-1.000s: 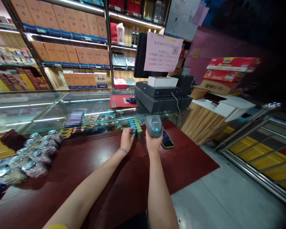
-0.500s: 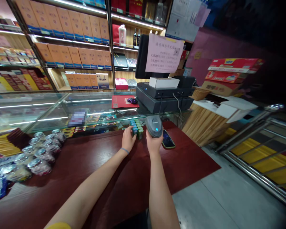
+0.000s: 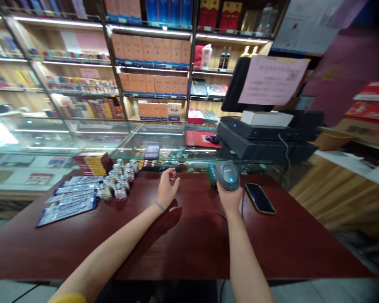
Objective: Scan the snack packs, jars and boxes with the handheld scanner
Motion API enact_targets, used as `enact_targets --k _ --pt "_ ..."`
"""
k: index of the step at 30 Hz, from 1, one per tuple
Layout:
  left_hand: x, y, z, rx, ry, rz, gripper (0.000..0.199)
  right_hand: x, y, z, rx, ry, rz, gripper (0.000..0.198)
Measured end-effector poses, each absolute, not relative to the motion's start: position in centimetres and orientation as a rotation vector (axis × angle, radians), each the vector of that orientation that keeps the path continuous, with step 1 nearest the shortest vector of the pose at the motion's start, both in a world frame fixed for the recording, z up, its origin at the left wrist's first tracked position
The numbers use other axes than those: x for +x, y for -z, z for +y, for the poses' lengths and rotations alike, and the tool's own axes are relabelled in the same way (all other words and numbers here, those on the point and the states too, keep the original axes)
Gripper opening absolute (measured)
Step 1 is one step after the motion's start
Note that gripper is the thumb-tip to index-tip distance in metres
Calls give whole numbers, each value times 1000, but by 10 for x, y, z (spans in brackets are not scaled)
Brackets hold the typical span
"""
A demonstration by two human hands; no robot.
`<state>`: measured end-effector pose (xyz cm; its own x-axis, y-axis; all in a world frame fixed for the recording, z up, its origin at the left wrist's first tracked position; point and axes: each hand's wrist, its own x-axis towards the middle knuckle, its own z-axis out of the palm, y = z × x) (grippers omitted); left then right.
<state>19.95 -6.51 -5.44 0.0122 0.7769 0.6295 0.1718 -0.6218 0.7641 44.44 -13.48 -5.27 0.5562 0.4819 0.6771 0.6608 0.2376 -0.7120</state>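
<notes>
My right hand point(image 3: 230, 197) is wrapped round a dark grey barcode scanner point(image 3: 227, 174) with a blue light on its top. Just left of the scanner, a row of small green and blue containers point(image 3: 212, 174) stands partly hidden behind it. My left hand point(image 3: 168, 187), a thin band on its wrist, hovers over the dark red table point(image 3: 189, 235) with the thumb apart from the fingers and nothing held. To its left are several small glass jars with silvery lids point(image 3: 120, 191). A smartphone point(image 3: 260, 198) lies right of my right hand.
Blue-and-white packets point(image 3: 69, 206) and stacked yellow and maroon packs point(image 3: 96, 163) occupy the table's left. Behind runs a glass display counter point(image 3: 139, 139) bearing a mouse point(image 3: 212, 139) and a cash register point(image 3: 265, 134) with a paper sign. Red boxes point(image 3: 371, 105) are piled at right.
My left hand has come away from the small containers and moved left, its fingers opening. The view has turned left. The scanner stays in my right hand.
</notes>
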Motion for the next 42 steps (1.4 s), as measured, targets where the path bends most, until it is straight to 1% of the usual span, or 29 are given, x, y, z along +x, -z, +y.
enact_targets --k 3,5,9,13,15,18,20,23,26,28,31,33,34,37,38,42 --pt "146 49 -71 1958 -1718 1089 37 426 51 -135 -1410 144 -1184 29" --pt "113 47 -76 2010 -1768 1173 35 410 49 -136 -1394 189 -1281 27" --pt "57 46 -87 1973 -1889 1348 33 375 48 -138 -1349 237 -1496 25" --pt "19 59 -93 1900 -2005 1520 39 343 50 -141 -1239 180 -1710 31" --pt "6 69 -94 1889 -2014 1561 48 329 52 -145 -1186 137 -1800 26" --pt "-3 83 -95 1901 -1940 1608 62 312 52 -151 -1186 87 -1897 19" --pt "-4 87 -96 1944 -1839 1661 66 304 53 -154 -1224 78 -1957 21" --pt "0 89 -99 2060 -1644 1734 69 298 53 -157 -1244 101 -2033 29" --pt "4 92 -101 2108 -1495 1764 73 296 52 -158 -1234 128 -2074 30" --pt "5 94 -100 2091 -1456 1767 70 297 52 -158 -1241 134 -2092 31" --pt "3 95 -98 2039 -1482 1715 56 298 52 -159 -1257 125 -2137 37" --pt "3 92 -97 1968 -1526 1604 50 299 51 -160 -1266 120 -2167 41" --pt "4 90 -96 1897 -1545 1530 51 300 51 -160 -1272 122 -2179 42" --pt "9 79 -98 1518 -1543 1254 67 301 48 -160 -1288 144 -2208 43" --pt "10 75 -99 1369 -1509 1152 70 302 47 -161 -1286 152 -2219 43" --pt "12 58 -107 960 -1297 801 58 304 43 -161 -1221 164 -2257 45"
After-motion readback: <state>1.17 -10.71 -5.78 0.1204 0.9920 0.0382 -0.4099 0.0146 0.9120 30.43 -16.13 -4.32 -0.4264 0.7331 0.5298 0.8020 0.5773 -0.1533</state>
